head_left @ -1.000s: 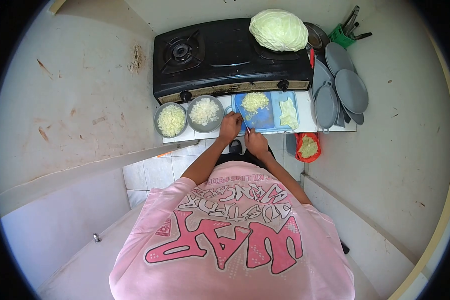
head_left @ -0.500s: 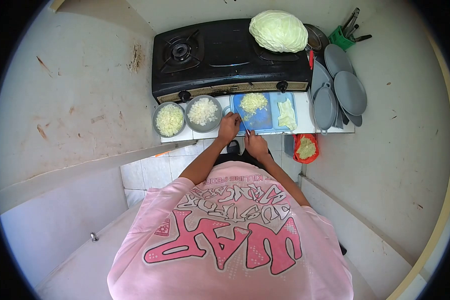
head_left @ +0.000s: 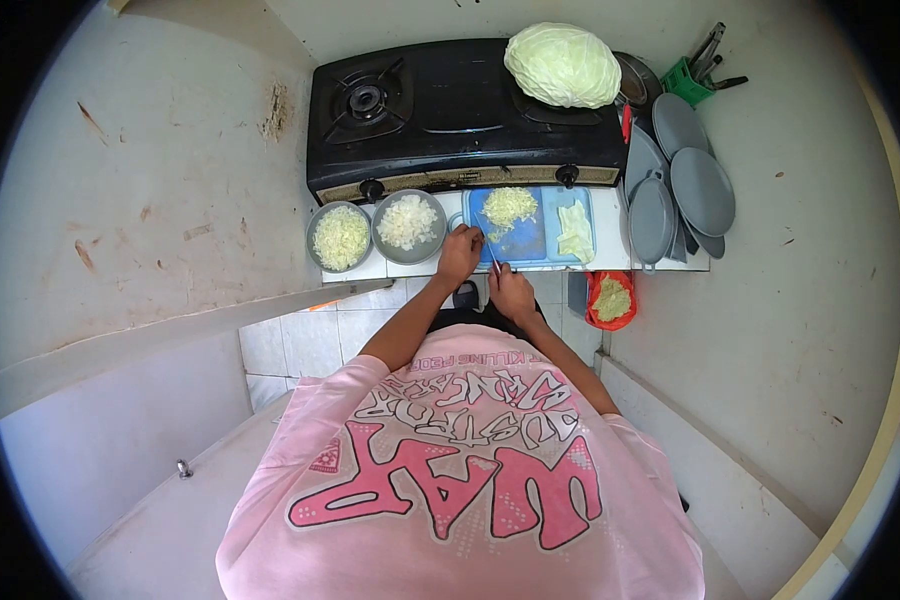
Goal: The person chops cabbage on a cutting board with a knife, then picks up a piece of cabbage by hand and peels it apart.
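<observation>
My right hand (head_left: 511, 292) is closed round the handle of a knife (head_left: 492, 250) at the front edge of a blue cutting board (head_left: 522, 248). The thin blade points away from me, close to the fingers of my left hand (head_left: 461, 254). That hand is closed at the board's left side, and whatever its curled fingers hold is hidden. Further back on the board lies a heap of chopped cabbage (head_left: 509, 206). Pale cabbage leaf pieces (head_left: 574, 232) lie in the board's right section.
Left of the board stand two grey bowls of chopped pieces, one pale green (head_left: 340, 239), one whiter (head_left: 407, 221). Behind is a black gas stove (head_left: 450, 110) with a whole cabbage (head_left: 563, 66). Grey plates (head_left: 701, 189) stand right; a red bag (head_left: 612, 300) hangs below the counter edge.
The whole view has shifted slightly. Both hands keep nearly the same place at the board, with the knife still in my right hand.
</observation>
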A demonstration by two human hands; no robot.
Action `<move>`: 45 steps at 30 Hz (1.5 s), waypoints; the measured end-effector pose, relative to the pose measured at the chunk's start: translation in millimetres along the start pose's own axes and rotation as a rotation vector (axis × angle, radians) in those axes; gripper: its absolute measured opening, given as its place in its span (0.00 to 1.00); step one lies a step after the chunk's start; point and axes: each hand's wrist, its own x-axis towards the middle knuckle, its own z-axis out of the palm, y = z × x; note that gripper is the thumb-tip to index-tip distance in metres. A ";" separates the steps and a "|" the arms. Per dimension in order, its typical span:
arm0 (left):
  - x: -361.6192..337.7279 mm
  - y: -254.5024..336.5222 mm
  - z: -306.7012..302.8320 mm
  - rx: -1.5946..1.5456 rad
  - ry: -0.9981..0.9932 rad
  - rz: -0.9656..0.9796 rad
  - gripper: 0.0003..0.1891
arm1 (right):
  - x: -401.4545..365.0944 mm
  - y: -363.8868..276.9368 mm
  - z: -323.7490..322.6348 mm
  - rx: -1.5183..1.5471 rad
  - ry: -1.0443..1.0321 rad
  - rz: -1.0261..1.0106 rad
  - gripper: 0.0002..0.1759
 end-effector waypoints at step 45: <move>3.2 -4.9 1.1 -0.036 0.005 -0.054 0.05 | 10.1 -1.4 3.4 -0.048 0.002 0.001 0.22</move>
